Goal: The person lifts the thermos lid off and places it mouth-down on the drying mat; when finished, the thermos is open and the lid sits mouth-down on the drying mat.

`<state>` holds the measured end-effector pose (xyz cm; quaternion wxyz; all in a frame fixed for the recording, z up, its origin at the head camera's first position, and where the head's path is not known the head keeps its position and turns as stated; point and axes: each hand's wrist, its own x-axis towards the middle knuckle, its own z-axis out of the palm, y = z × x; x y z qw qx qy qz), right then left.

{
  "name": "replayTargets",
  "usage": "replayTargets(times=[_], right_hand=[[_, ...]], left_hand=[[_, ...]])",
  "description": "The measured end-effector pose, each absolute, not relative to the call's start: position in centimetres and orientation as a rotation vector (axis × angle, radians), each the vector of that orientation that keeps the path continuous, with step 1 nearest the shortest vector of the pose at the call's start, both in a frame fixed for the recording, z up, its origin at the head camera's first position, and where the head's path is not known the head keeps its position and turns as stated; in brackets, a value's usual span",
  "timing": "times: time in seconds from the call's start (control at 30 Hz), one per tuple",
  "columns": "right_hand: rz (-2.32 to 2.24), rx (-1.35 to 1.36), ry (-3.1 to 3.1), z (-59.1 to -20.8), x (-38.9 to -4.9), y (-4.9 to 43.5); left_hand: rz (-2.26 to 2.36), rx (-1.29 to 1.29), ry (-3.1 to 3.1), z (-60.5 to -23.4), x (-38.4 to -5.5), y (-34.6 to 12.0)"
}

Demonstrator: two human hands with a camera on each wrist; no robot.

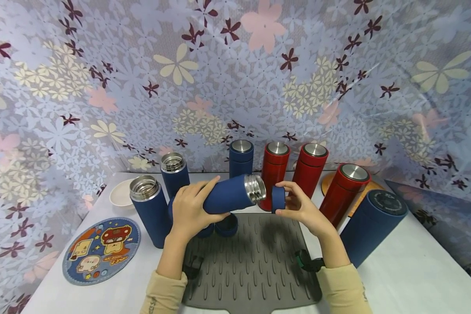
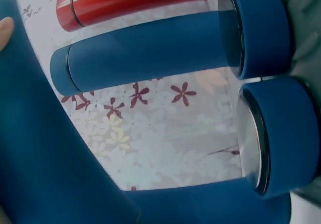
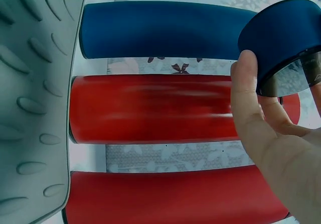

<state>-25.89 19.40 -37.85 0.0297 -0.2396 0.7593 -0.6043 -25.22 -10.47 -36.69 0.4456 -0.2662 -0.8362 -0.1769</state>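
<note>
My left hand (image 1: 190, 211) grips a blue thermos flask (image 1: 227, 194), tipped nearly level, its bare steel mouth facing right. Opposite that mouth, a short gap away, my right hand (image 1: 304, 211) holds a blue flask lid (image 1: 278, 199) between thumb and fingers. The right wrist view shows this lid (image 3: 281, 35) from the side, its shiny inner part facing the palm. Below the flask, two more blue lids (image 1: 226, 225) sit on the grey ridged mat (image 1: 251, 266); the left wrist view shows both, the nearer lid (image 2: 291, 133) with a silvery face.
At the left stand two lidless blue flasks (image 1: 151, 218), a white dish (image 1: 121, 194) and a round cartoon mat (image 1: 102, 253). Behind my hands are a capped blue flask (image 1: 241, 163) and red flasks (image 1: 310, 170). A dark-topped blue flask (image 1: 370, 226) stands beside my right forearm.
</note>
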Motion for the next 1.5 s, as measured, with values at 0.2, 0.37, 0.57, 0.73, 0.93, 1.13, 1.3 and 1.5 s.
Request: replayTargets(times=[0.2,0.37,0.57,0.73,0.93,1.13,1.3,1.5], right_hand=[[-1.853,-0.711,2.331,-38.0,-25.9,19.1],[-1.813,-0.704,2.343,-38.2,-26.0,18.8],[-1.773,-0.676,2.361,-38.3,-26.0,18.6],[-1.768,-0.677,2.353,-38.3,-26.0,18.6],[-1.751,-0.666,2.360,-38.2,-26.0,18.3],[-1.718,-0.649,2.389,-38.2,-26.0,18.1],[-1.706,-0.644,2.394,-38.3,-26.1,18.0],[-1.699,-0.650,2.382,-38.5,-26.2,17.8]], left_hand=[[-0.853,-0.557,-2.156,-36.2,-25.6,-10.0],[-1.245,-0.411,-2.201,-35.7,-26.1,-9.8],[-1.455,-0.286,-2.204,-36.0,-27.7,-9.7],[-1.495,-0.282,-2.168,-36.9,-29.0,-9.5],[-1.469,-0.224,-2.202,-38.1,-29.9,-8.9],[-1.409,-0.110,-2.308,-39.2,-30.9,-8.7],[-1.397,-0.037,-2.371,-39.7,-31.5,-8.7],[-1.415,0.008,-2.401,-40.1,-32.2,-8.7]])
